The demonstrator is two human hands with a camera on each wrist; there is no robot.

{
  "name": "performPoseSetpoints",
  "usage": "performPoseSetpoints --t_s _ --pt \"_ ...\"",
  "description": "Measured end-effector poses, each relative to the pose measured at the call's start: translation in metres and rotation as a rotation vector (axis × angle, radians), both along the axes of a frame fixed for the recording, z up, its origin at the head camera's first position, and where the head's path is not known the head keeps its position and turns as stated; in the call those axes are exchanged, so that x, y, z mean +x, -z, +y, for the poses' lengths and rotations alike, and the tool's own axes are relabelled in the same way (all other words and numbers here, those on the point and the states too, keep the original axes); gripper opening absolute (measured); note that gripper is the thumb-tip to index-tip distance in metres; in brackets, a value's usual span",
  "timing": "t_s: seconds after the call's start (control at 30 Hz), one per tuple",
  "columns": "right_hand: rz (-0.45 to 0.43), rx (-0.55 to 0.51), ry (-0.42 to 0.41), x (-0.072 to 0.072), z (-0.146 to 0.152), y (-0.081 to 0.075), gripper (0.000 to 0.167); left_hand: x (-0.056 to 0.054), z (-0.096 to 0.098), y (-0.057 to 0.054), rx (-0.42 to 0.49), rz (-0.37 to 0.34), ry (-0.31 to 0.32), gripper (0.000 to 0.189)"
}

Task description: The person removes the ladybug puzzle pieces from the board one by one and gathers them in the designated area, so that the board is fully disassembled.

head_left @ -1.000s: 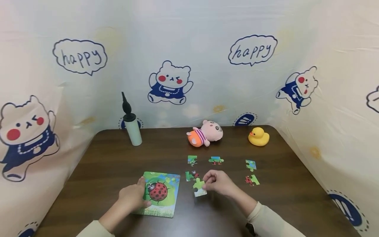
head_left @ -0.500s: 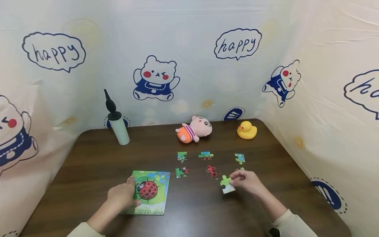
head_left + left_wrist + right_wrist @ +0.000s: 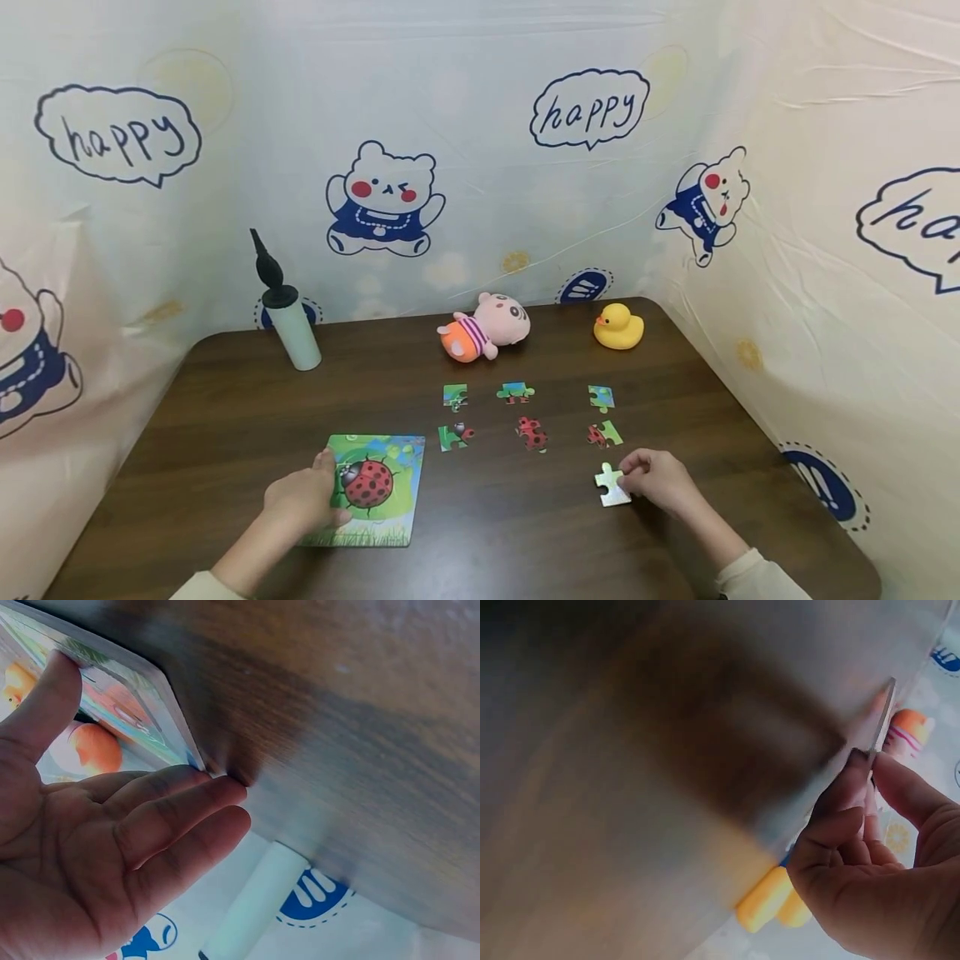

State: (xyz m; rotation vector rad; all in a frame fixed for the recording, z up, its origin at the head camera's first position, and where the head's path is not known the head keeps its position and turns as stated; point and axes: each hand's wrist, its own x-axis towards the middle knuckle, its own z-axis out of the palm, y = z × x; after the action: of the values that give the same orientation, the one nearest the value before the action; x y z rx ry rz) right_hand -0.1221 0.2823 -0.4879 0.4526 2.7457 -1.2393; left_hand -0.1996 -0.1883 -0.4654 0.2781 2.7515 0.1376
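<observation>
In the head view, my left hand (image 3: 302,496) rests at the left side of a square ladybug puzzle board (image 3: 390,492) lying on the table. The left wrist view shows its thumb (image 3: 56,697) against the board and the other fingers (image 3: 176,817) fairly straight by its edge. At the right, my right hand (image 3: 663,482) pinches a jigsaw piece (image 3: 617,492) between thumb and fingertips, close over the table. Edge-on, the same piece (image 3: 883,724) shows as a thin strip in the right wrist view. Beyond it, several puzzle pieces lie in two rows, among them a red ladybug piece (image 3: 532,435).
Along the back of the wooden table (image 3: 510,525) are a pale green hand pump (image 3: 296,337) with a black nozzle, a pink plush toy (image 3: 487,329) on its side and a yellow rubber duck (image 3: 618,327). A printed cloth (image 3: 480,167) hangs behind.
My right hand has carried the jigsaw piece rightward past the rows and slightly nearer. The left hand stays by the board. The head view has shifted toward the right.
</observation>
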Motion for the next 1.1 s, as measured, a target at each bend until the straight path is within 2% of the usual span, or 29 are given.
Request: performPoseSetpoints --t_s 0.13,0.4,0.63,0.83,0.93,1.1 --pt "0.002 0.094 -0.02 -0.002 0.002 -0.002 0.012 -0.001 0.0 0.001 -0.006 -0.009 -0.006 0.107" --pt "-0.043 0.165 -0.033 -0.004 0.003 0.002 0.009 0.0 0.0 0.003 0.011 -0.014 -0.001 0.108" --pt "0.024 0.301 -0.082 -0.009 -0.003 0.004 0.022 0.0 0.0 0.001 -0.007 -0.001 0.003 0.104" --pt "0.038 0.344 -0.069 -0.007 -0.019 0.001 0.028 0.002 -0.002 -0.006 -0.015 -0.017 0.03 0.088" --pt "0.082 0.361 -0.083 -0.005 -0.034 -0.002 0.026 0.003 -0.002 -0.008 -0.016 -0.026 0.027 0.082" --pt "0.226 0.392 -0.136 -0.005 -0.068 -0.011 0.015 0.005 -0.001 -0.011 0.001 -0.02 0.01 0.08"
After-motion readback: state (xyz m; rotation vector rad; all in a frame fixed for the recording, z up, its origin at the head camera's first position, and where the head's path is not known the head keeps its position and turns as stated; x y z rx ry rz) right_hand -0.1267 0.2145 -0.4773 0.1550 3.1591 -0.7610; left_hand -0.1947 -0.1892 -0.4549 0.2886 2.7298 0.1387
